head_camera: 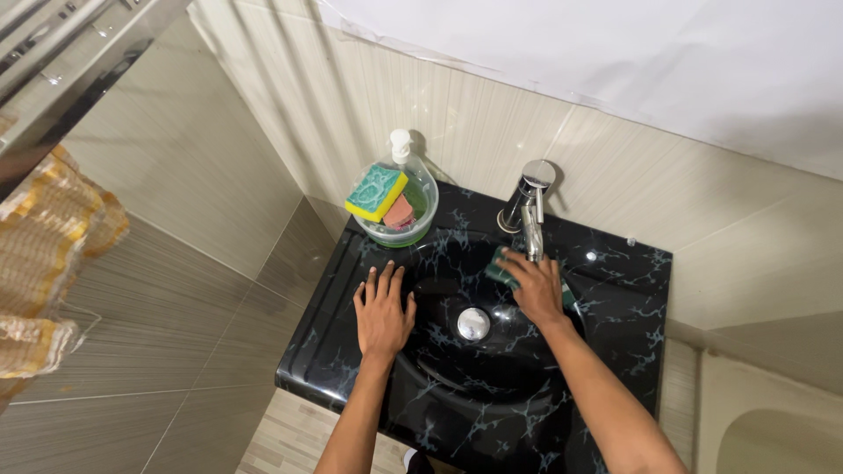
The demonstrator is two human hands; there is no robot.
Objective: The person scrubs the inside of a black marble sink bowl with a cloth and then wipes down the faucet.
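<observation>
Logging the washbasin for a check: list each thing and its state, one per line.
Left hand: flat on the basin rim, empty.
Right hand: pressing a green sponge inside the black basin.
Tap: no water visible.
Drain plug: seated.
Bowl: holding sponges.

Home bathroom | black marbled washbasin [615, 303] beneath the fingers [384, 279] | chrome tap [529, 211] just beyond the fingertips | soap pump bottle [406, 158], sponge [376, 191] in bowl [420, 230] | beige tiled walls [219, 158]

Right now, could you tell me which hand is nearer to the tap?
The right hand: it is just below the tap. The left hand lies flat on the basin's far rim.
</observation>
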